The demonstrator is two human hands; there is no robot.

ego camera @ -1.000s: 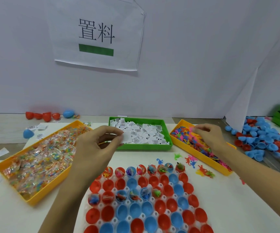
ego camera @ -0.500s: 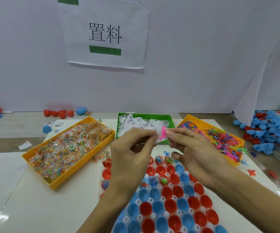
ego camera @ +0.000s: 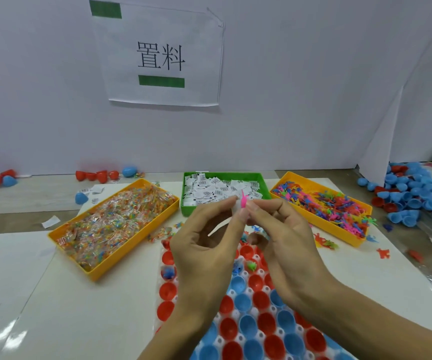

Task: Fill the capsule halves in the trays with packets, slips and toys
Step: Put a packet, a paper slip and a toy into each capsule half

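Both hands are raised above the capsule tray (ego camera: 238, 333) at the surface's near edge. The left hand (ego camera: 204, 245) pinches a white slip (ego camera: 235, 213); the right hand (ego camera: 280, 229) pinches a pink toy (ego camera: 243, 200) against it. Risk — the two small pieces are held only at the fingertips; releasing them from this height could land them between capsule halves or in an already filled one.

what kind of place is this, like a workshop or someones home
Most likely a small hand-assembly or packing station, not a home. A printed sign is taped to the white partition, sorted bins hold packets, paper slips and toys, and loose capsule halves are heaped at the right.
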